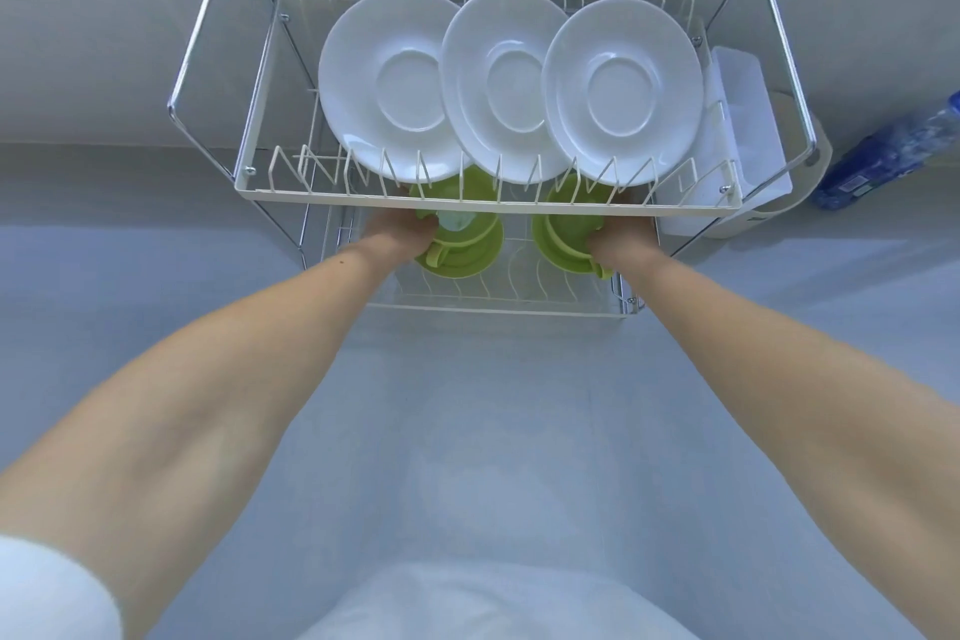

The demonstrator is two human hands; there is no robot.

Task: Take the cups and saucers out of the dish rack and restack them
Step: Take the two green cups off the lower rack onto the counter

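A two-tier wire dish rack [488, 208] stands at the back of the counter. Three white saucers lean in its upper tier: left [387, 83], middle [501, 78], right [621, 91]. Under that tier, on the lower shelf, are two stacks of green cups. My left hand [397, 229] grips the left green cup stack [465, 244]. My right hand [621, 237] grips the right green cup stack [563, 234]. The upper tier's front rail hides my fingertips and the tops of the cups.
A white plastic cutlery holder [743, 135] hangs on the rack's right end, with a pale round container [795, 203] behind it. A blue plastic bottle [893, 151] lies at the far right. The grey counter [478, 405] stretches between me and the rack.
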